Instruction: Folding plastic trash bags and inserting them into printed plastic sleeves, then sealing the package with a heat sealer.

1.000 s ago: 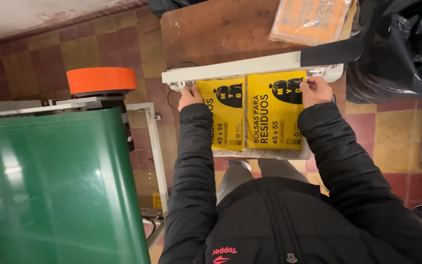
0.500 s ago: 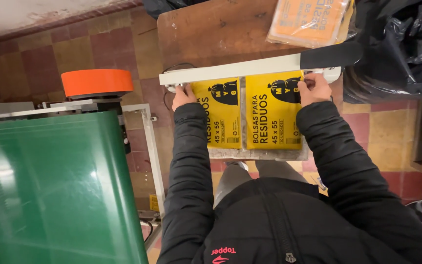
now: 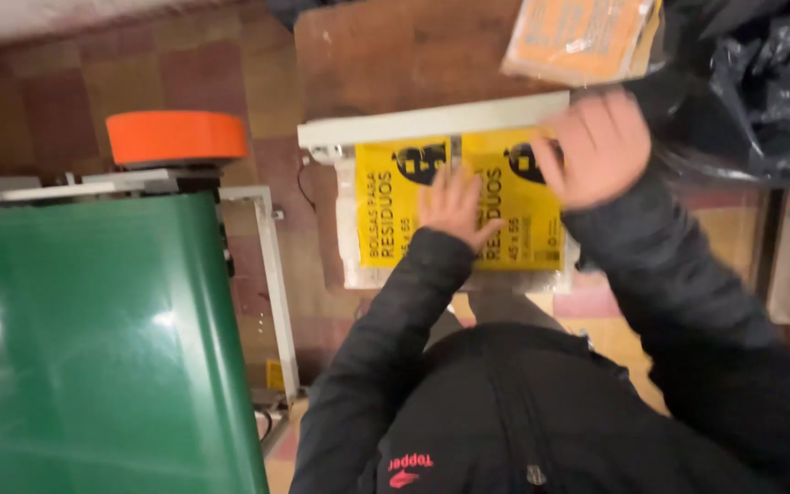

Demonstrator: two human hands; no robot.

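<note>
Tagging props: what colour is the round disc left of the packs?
Bright orange disc, seen best in the head view.

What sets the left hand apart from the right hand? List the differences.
Pose: the left hand lies flat, fingers spread, on the yellow printed bags; the right hand is above them, fingers curled.
Place: the left hand is near the middle of the bags, the right hand at their upper right corner, by the white bar.
Sharpness: the right hand is more blurred than the left.
Both are bare, with dark sleeves.

Glossy yellow plastic bag packs [image 3: 464, 206] on matt brown wooden table [image 3: 368, 64]; smooth, shiny green conveyor belt [image 3: 93, 348]; crinkled glossy black plastic sacks [image 3: 761, 82].
</note>
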